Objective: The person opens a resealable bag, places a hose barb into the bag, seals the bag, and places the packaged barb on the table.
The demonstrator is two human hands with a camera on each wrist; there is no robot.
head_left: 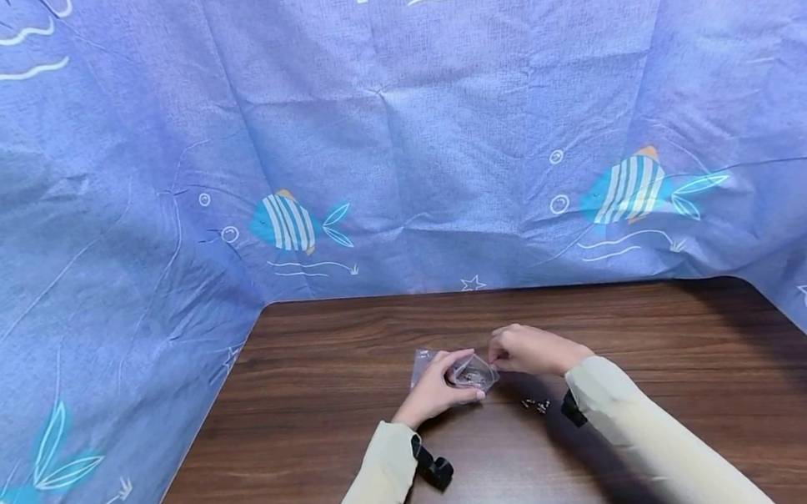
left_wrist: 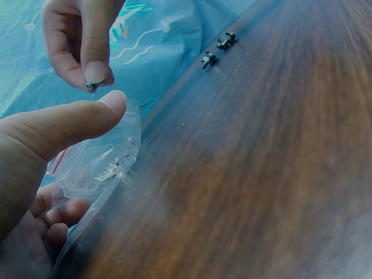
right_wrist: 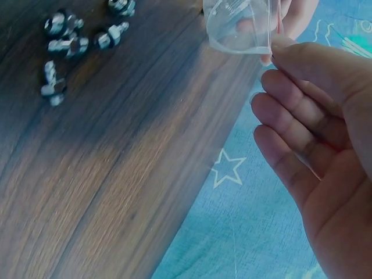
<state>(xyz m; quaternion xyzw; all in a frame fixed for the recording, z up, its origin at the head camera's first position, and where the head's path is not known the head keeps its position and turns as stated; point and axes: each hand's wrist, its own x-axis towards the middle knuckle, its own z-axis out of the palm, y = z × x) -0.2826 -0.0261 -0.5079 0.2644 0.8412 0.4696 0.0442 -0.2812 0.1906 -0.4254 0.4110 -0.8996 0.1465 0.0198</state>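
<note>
My left hand [head_left: 437, 389] holds a clear zip-lock bag [head_left: 485, 378] by its sides, thumb on the near side and fingers on the far side. Small metal screws [left_wrist: 110, 171] lie inside the bag, and a red stripe runs along its seal. Just right of the bag, my right hand [head_left: 532, 349] pinches a small dark screw [left_wrist: 91, 86] between thumb and fingertip, beside the bag's edge. In the right wrist view that screw is hidden by the fingers. Several loose screws [right_wrist: 67, 43] with nuts or washers lie on the table below my right hand.
The brown wood-grain table [head_left: 332, 412] carries everything. Blue cloth [head_left: 435, 139] printed with fish hangs behind the table and along its sides. Another end of clear plastic [head_left: 422, 359] shows left of my left hand. Each wrist wears a black strap [head_left: 433, 465].
</note>
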